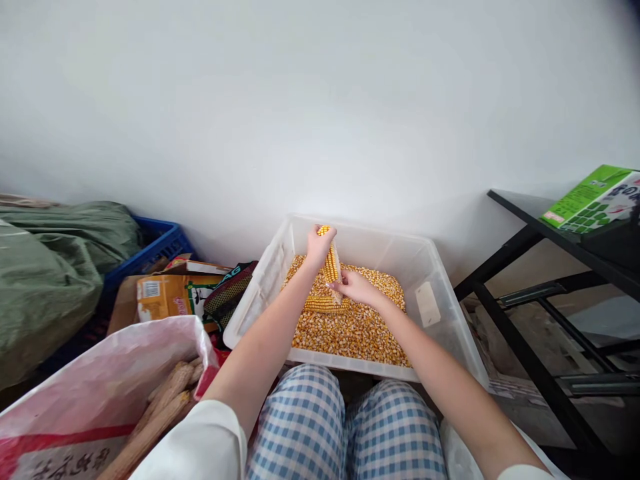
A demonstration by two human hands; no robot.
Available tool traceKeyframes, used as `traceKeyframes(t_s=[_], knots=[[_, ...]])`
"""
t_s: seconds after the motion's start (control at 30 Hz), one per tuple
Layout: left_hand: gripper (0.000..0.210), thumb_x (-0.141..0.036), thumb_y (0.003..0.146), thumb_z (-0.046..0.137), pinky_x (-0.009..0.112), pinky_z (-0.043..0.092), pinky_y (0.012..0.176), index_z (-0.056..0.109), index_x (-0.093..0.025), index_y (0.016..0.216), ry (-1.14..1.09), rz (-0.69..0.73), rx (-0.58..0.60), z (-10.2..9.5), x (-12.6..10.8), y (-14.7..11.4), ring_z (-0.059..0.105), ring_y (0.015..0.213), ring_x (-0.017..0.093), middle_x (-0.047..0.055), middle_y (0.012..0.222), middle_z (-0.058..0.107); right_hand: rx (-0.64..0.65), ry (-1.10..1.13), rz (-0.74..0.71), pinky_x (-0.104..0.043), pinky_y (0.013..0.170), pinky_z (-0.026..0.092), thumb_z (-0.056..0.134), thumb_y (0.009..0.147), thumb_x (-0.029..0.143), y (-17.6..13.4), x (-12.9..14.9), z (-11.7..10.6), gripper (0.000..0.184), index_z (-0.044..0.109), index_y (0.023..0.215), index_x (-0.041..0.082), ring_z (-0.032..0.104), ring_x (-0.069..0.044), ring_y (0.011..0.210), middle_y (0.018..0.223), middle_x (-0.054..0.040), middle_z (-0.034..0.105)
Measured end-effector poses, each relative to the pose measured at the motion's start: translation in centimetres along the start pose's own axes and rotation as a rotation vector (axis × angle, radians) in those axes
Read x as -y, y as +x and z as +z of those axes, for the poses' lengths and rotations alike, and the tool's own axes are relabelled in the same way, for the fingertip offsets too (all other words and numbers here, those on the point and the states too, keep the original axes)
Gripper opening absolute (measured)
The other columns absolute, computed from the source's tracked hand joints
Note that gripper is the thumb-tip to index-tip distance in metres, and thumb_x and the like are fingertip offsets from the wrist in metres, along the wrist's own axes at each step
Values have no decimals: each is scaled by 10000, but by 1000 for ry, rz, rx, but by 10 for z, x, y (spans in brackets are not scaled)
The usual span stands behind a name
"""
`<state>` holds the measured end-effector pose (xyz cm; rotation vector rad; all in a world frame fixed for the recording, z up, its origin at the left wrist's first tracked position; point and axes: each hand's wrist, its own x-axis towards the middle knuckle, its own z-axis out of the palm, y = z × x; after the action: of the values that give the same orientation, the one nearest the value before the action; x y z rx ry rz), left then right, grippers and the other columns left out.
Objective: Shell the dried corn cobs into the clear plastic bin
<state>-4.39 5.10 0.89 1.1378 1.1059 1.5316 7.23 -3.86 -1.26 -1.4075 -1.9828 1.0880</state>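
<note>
by a white wall (320, 100), a corn cob (331, 264) slants between both hands (317, 245) (355, 288).

Your arms (273, 327) reach over the bin's near edge (350, 364), left hand (321, 245) curled tight, right hand (354, 287) pinching just below it.

The corn (331, 265) is golden yellow; trousers (309, 417), near, blue-and-white check (carton (593, 200), right, green and white); crate (170, 241), left, blue.

A white wall (320, 113) is spanning the background.
Soft light (325, 180) is brightening its middle; at right, a black rack (531, 362) is standing.
</note>
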Motion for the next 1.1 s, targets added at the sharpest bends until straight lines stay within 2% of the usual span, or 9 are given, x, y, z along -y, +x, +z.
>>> traceKeyframes(t_s=[0.17,0.3,0.37,0.47,0.57,0.7,0.9,1.1], knots=[[215,-277,623,578,182,355,430,447,-183,765,-85,-39,94,-1,-6,-3,444,436,71,-52,547,437,236,386,100,-289,693,486,598,709,423,-5,3,-13,331,562,935,184,586,-139,716,871,-36,621],[224,-277,625,575,187,363,416,441,-185,780,-107,-73,104,-3,-11,-4,462,426,81,-49,535,441,327,444,77,-280,717,481,602,709,393,-7,4,-16,315,556,947,192,586,-138,787,922,-30,612],[228,-277,626,575,190,365,411,441,-186,786,-109,-79,96,-4,-12,-3,468,422,86,-46,530,444,278,410,25,-265,681,479,627,687,381,-6,2,-12,342,540,953,183,581,-144,796,910,-33,607],[229,-269,622,577,191,367,406,439,-187,785,-99,-73,57,-5,-11,-1,469,418,89,-44,525,444,129,278,-32,-242,593,461,639,668,408,-2,-1,-2,377,525,927,159,570,-144,724,826,-33,598],[225,-272,629,564,195,367,399,425,-193,788,-114,-75,16,-5,-11,0,469,414,94,-46,523,442,13,87,-71,-228,539,416,562,719,475,0,-2,3,358,541,848,142,538,-132,634,722,-25,579],[217,-275,632,553,201,373,400,426,-190,786,-106,-85,18,-4,-13,0,481,418,103,-43,520,445,-101,-186,-146,-223,539,355,490,758,523,-2,2,1,386,551,753,142,489,-120,582,649,-19,561],[225,-284,626,572,191,370,412,435,-191,778,-78,-60,3,-7,-13,1,477,437,91,-43,544,450,-98,-287,-177,-233,596,354,389,821,524,-7,6,-1,405,541,775,151,499,-124,604,680,-37,580],[239,-290,621,576,197,374,416,439,-190,790,-101,-71,26,-7,-15,0,468,429,89,-45,543,447,21,-76,-146,-236,610,396,330,841,524,-4,3,-2,432,555,904,160,527,-123,655,788,-39,605]])
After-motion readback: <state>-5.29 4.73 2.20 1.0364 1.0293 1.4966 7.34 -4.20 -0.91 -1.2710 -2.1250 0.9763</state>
